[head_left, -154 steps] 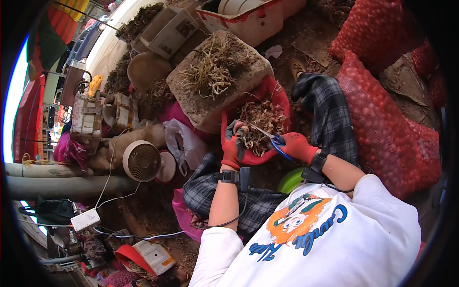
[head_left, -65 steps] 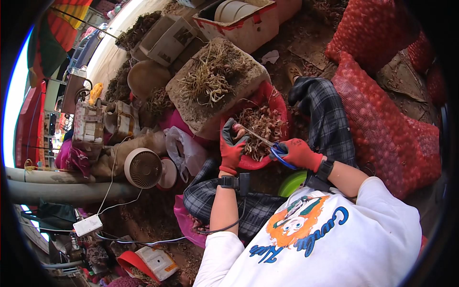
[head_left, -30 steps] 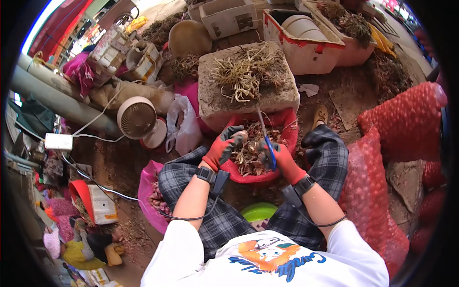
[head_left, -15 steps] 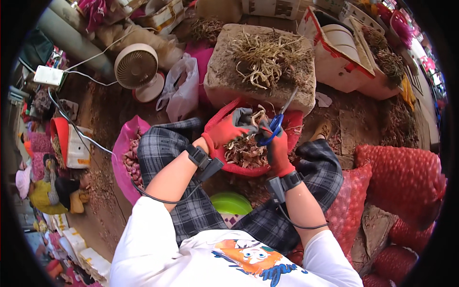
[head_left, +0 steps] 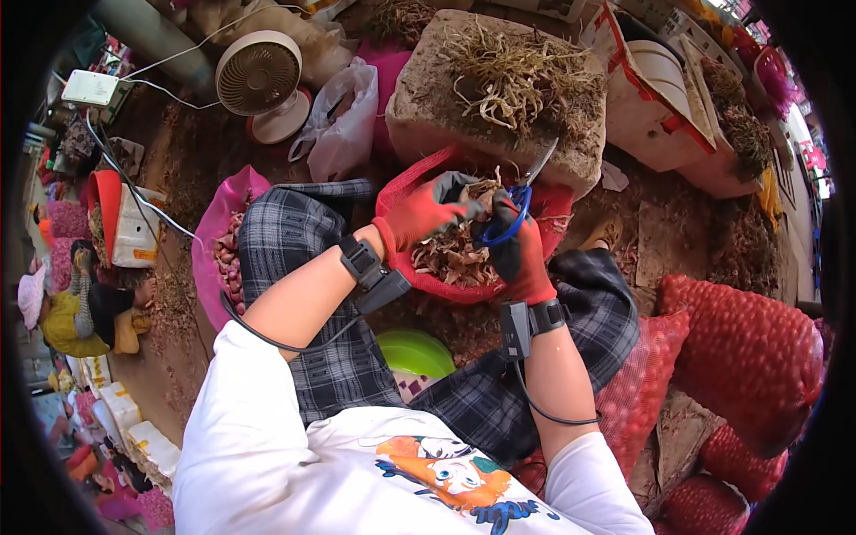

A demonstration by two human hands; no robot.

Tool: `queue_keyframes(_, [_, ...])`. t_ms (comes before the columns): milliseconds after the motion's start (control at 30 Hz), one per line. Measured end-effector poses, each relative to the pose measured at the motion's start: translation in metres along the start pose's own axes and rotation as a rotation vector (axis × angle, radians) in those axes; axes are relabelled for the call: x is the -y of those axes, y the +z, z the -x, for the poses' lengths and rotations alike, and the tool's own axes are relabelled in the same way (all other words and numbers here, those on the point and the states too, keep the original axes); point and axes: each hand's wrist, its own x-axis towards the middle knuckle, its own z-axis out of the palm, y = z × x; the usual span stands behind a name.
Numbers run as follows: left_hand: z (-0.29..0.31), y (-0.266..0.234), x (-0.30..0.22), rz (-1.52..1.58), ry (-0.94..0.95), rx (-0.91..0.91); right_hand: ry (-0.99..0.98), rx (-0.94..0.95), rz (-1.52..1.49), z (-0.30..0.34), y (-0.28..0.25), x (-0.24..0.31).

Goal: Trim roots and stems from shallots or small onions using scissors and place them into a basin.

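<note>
Blue-handled scissors [head_left: 524,188] have swung from up-left, now pointing diagonally up-right.

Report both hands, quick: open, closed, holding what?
Left hand: fingers bent at dry plant matter between the hands; whether they grip it cannot be told.
Right hand: closed, holding blue-handled scissors.

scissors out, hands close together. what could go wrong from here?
Turning the scissors in the right hand might nick the left hand, which is close by at the dry plant piece.

If that piece slips, it could get lost among the dry trimmings in the red container below.
</note>
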Motion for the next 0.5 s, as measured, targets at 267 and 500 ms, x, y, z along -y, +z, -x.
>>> queue_keyframes(267, [-0.004, -0.018, 0.035, 0.203, -0.215, -0.07, 0.08, -0.006, -0.227, 0.004, 0.021, 0.005])
queue_keyframes(500, [-0.003, -0.022, 0.033, 0.005, -0.147, 0.031, 0.126, -0.047, -0.059, 0.007, 0.028, 0.006])
